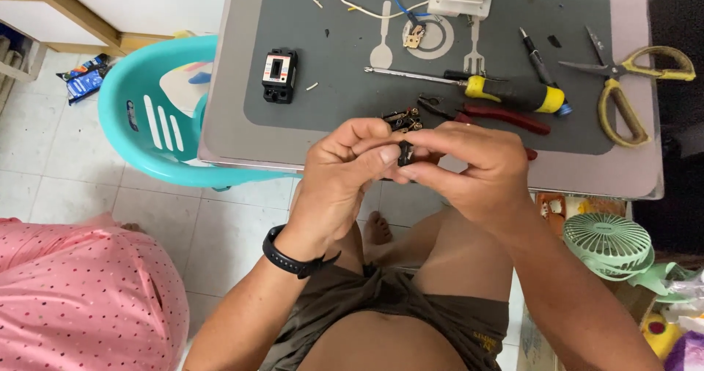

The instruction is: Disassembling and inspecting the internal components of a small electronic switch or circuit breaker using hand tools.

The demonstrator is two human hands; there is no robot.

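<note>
Head view: white tiled floor, a grey table with a dark mat, a teal plastic chair at its left. Both hands meet just in front of the table's near edge, above the lap. Left hand and right hand pinch one small black part between thumb and fingertips, fingers pressed close from either side. The part sits dead centre between them, neither hand nearer; its long axis cannot be told. Behind lie a black switch, a yellow-handled screwdriver, red pliers and scissors.
</note>
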